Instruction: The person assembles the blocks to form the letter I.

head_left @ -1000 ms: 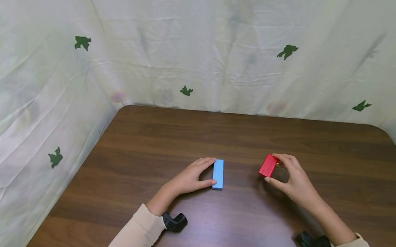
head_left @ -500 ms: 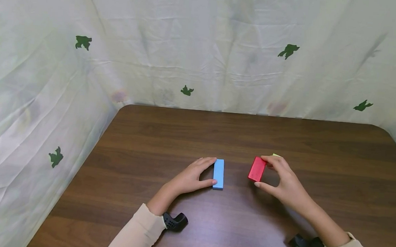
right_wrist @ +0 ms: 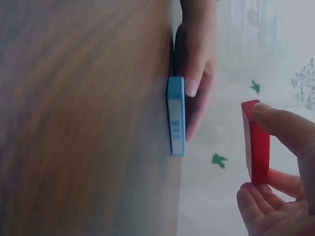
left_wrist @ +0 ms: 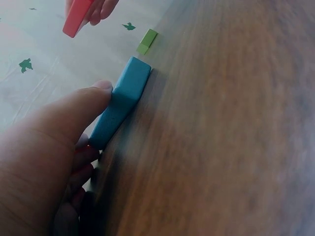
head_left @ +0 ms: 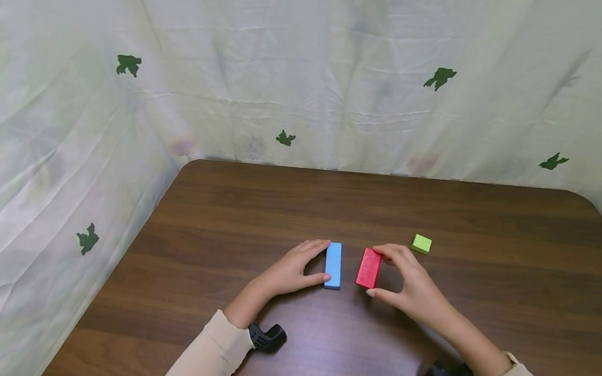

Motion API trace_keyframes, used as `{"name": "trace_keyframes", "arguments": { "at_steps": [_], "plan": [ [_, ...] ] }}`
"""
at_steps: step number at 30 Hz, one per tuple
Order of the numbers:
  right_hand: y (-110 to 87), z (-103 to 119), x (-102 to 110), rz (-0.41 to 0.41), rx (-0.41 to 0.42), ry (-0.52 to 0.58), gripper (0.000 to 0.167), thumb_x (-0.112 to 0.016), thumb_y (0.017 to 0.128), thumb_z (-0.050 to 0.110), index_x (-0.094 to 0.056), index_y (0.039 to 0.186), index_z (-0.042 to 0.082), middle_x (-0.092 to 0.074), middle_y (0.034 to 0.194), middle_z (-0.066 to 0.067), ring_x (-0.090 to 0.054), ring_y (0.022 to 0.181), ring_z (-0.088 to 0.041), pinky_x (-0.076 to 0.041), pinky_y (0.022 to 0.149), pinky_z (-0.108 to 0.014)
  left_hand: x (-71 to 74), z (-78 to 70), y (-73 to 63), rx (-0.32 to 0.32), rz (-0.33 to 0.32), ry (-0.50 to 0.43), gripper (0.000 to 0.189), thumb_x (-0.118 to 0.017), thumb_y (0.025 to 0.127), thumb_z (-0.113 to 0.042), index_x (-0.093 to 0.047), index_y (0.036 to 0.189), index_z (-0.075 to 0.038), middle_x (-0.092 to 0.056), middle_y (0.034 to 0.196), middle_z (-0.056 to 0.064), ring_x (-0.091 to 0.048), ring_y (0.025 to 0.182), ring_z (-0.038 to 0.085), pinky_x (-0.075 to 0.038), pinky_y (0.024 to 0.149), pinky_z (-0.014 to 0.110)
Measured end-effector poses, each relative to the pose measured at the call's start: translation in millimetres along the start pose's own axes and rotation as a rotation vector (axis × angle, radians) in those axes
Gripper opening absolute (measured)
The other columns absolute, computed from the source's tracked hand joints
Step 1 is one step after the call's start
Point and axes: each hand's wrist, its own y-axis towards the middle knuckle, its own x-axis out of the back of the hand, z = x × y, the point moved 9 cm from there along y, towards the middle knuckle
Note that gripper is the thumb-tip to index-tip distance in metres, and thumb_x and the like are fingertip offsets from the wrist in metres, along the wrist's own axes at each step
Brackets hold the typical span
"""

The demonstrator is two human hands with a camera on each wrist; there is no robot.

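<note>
Right hand [head_left: 421, 293]: pinches red block [head_left: 368, 267], raised, near blue block [head_left: 333, 265], right side.
Left hand [head_left: 286, 272]: touches blue block; pinch unclear.
Red block step: apparently positioning.
Red block next: likely straighten, then lower.

Behind and beside the brown table [head_left: 258, 202] a pale cloth [head_left: 319, 51] is hung — creased, and dotted with green shapes [head_left: 439, 78] and pink smudges [head_left: 182, 146]. The table is streaked with grain and rounded at its far corners [head_left: 571, 200] — a sheen [head_left: 323, 339] is cast toward its near side.
</note>
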Motion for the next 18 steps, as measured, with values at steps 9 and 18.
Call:
{"name": "trace_keyframes", "arguments": {
  "at_steps": [9,18],
  "plan": [
    [-2.1,7,-21,0.076,0.008,0.051,0.068,-0.080,0.067,0.023,-0.046,0.125,0.012,-0.043,0.121,0.004,-0.047,0.104,-0.013,-0.046,0.084,-0.036,-0.6,-0.9,-0.2,-0.001,0.000,-0.009,0.071,-0.057,0.084,-0.045,-0.031,0.140,-0.010,-0.034,0.140,0.004,-0.026,0.129,0.016,-0.017,0.106,0.035],
    [-4.9,10,-39,0.128,0.009,0.079,0.067,-0.080,0.067,0.024,-0.047,0.124,0.011,-0.043,0.119,0.006,-0.048,0.104,-0.011,-0.045,0.085,-0.033,0.4,-1.5,-1.5,0.011,-0.004,-0.016,0.071,-0.057,0.084,-0.046,-0.032,0.140,-0.011,-0.034,0.140,0.003,-0.026,0.129,0.017,-0.020,0.105,0.039]
  ]
}}
